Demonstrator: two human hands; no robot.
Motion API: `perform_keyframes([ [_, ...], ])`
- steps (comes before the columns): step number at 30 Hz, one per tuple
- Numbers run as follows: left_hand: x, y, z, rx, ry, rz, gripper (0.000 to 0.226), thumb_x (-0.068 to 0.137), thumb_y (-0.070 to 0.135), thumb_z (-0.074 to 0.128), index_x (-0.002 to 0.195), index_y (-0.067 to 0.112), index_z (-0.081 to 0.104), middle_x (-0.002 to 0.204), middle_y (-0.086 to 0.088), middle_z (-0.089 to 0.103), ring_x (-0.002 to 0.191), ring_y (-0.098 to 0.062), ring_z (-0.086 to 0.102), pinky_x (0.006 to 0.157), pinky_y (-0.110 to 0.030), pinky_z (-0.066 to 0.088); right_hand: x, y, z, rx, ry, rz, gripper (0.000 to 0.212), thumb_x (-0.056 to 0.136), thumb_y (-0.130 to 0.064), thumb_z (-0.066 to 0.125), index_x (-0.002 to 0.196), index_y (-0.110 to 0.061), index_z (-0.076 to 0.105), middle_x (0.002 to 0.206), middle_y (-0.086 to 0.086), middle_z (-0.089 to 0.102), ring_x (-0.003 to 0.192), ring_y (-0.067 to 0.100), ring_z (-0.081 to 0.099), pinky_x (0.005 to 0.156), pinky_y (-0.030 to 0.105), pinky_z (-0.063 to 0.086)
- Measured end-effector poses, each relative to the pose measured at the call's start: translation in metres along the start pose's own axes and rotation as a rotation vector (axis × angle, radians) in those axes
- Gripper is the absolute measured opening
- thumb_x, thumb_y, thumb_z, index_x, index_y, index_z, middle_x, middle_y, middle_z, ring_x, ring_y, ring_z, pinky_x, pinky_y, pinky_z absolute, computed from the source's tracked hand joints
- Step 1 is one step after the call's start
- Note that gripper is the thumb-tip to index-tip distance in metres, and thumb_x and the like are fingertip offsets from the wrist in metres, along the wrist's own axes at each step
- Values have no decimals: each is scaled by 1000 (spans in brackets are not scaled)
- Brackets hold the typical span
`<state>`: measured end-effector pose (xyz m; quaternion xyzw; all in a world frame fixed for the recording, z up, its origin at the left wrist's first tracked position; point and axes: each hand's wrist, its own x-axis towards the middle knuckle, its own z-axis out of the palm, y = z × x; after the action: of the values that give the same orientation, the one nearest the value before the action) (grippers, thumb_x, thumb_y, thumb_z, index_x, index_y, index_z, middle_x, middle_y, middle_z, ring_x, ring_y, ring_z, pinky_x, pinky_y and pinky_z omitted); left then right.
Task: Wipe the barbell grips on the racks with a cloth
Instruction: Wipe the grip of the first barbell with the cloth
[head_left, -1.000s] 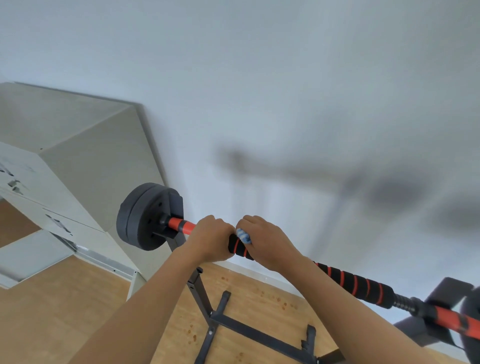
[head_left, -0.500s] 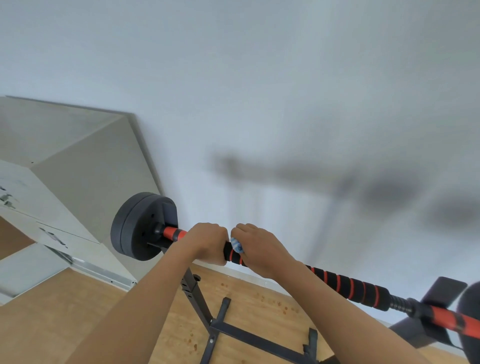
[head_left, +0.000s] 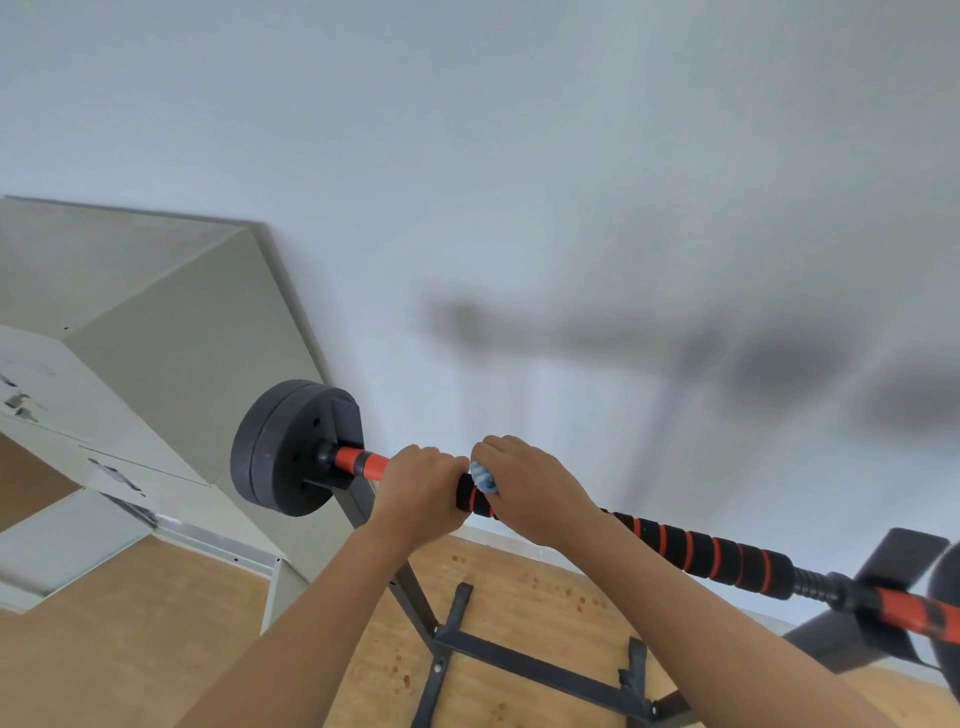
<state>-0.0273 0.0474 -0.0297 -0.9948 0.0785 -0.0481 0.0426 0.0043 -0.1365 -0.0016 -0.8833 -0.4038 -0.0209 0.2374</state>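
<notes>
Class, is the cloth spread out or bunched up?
Bunched up: only a small blue-white wad of cloth shows inside the right hand on the barbell.

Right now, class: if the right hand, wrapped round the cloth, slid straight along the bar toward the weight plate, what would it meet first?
The left hand. It grips the barbell just beside the right hand and the cloth, with only a short stretch of grip between them. The weight plate lies beyond it.

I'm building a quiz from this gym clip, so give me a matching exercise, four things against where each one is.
Things:
1 left hand
2 cloth
3 weight plate
4 rack base

Places:
A on the wooden floor
B at the bar's left end
C bare on the bar, beside the other hand
D tucked under the right hand

Pairs: 1-C, 2-D, 3-B, 4-A
</notes>
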Motion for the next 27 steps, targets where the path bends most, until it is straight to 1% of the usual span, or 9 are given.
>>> perform_keyframes([
  [4,8,-2,-15,56,-156,18,17,83,42,62,78,26,62,59,8,56,55,-12,57,59,-27,51,-3,2,-4,-19,-5,-65,11,91,-11,48,95,-17,55,90,-7,56,80,15,47,67,30,45],
  [8,15,-6,-22,-30,-205,59,22,82,48,65,88,27,66,67,8,62,60,-9,57,60,-24,47,-8,6,-11,-61,-74,-147,23,88,-4,51,104,-17,60,99,-8,60,83,13,48,70,23,43],
  [10,12,-9,-17,-116,-145,82,22,81,49,67,95,32,66,74,11,66,69,-9,61,78,-26,47,-10,10,-17,-48,-98,-151,27,90,-5,52,110,-19,61,104,-9,62,88,12,52,74,24,47],
  [12,0,-13,-7,-188,-13,115,25,81,52,67,101,37,64,82,16,67,82,-5,61,102,-28,35,-10,14,-22,36,-124,-88,25,93,-9,51,112,-21,62,105,-12,62,92,11,55,78,26,49],
  [13,-7,-13,-4,-234,46,124,29,82,54,68,106,40,63,88,18,67,88,-3,60,107,-28,28,-9,15,-23,86,-132,-45,23,95,-12,50,111,-23,63,105,-13,62,94,9,56,80,26,49],
  [17,-31,-14,3,-429,146,129,48,89,52,75,133,43,58,120,21,67,114,-2,54,108,-27,23,-8,22,-26,160,-177,91,20,93,-16,47,98,-23,65,93,-12,64,86,9,60,81,33,52],
  [19,-36,-12,5,-370,164,130,50,92,47,74,138,40,56,128,18,65,121,-7,53,111,-31,27,-10,24,-30,159,-202,132,21,92,-17,46,94,-24,66,91,-11,66,85,9,61,79,34,53],
  [23,-38,8,9,-136,152,140,53,90,48,60,139,30,50,126,11,59,117,-16,52,116,-43,33,-11,22,-30,154,-198,203,22,89,-24,45,90,-23,67,90,-10,68,82,9,63,76,33,54],
  [27,-29,27,11,-72,188,56,40,86,40,70,119,22,56,103,3,59,94,-21,55,99,-42,48,-11,15,-19,97,-140,235,17,88,-27,44,83,-16,56,83,-3,60,77,18,58,74,40,53],
])
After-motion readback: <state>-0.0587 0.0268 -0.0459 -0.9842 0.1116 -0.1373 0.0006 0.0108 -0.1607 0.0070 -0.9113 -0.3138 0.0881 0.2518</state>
